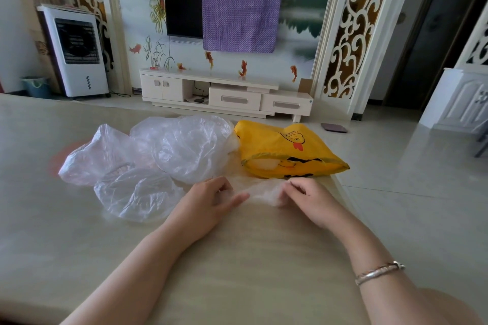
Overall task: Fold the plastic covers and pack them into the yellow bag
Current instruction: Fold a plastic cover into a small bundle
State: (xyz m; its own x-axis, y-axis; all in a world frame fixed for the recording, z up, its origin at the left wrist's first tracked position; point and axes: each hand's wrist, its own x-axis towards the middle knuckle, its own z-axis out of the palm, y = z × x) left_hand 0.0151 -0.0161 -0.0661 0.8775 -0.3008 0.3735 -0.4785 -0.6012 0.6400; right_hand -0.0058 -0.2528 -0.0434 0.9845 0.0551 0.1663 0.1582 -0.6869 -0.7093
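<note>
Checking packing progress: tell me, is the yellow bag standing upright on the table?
No, the yellow bag lies flat on its side on the table, its opening facing the hands.

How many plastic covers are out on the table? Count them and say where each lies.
4, though overlaps may hide more: left cover; large middle cover beside the yellow bag; near cover in front; and the cover being folded, held between left hand and right hand.

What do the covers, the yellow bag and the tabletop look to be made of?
Loose covers: thin clear plastic film, glossy, crinkled and see-through. The cover being folded, held by the left hand and right hand, looks the same. Yellow bag: seemingly coated fabric or soft plastic, matte sheen, dark-edged opening. Table: smooth beige, faint grain, possibly laminate.
</note>
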